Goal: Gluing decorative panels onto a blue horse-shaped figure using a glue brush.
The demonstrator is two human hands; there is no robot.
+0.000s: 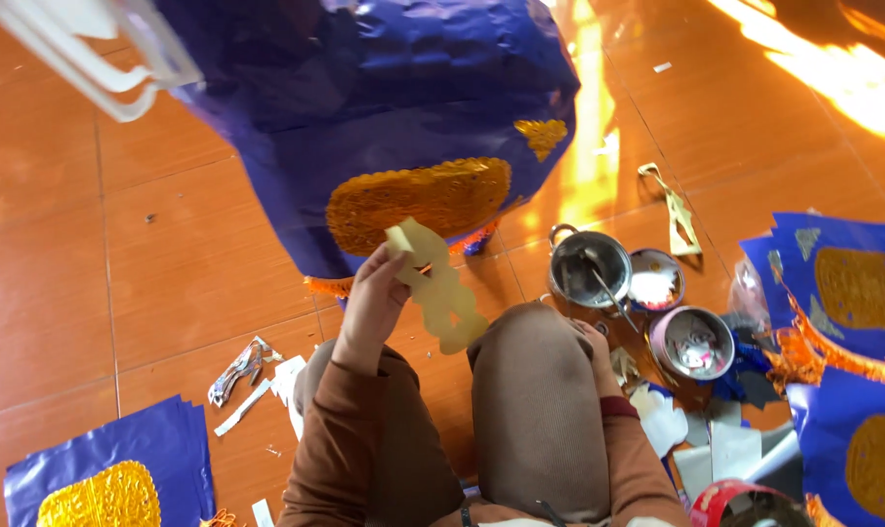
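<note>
My left hand [372, 298] is raised and shut on a pale yellow scalloped paper strip [440, 283], held just below a gold oval patch [418, 200] on a big blue foil-covered shape [384, 98]. My right hand [598, 346] reaches down past my right knee [530, 371] toward the small metal bowls on the floor; its fingers are mostly hidden behind the knee, so its grip cannot be made out.
A metal pot [589, 265] with a stick in it and two small bowls [694, 342] sit on the orange tile floor. Blue sheets with gold patches [847, 293] lie at the right, another [110, 473] at lower left. Paper scraps [257, 376] lie about.
</note>
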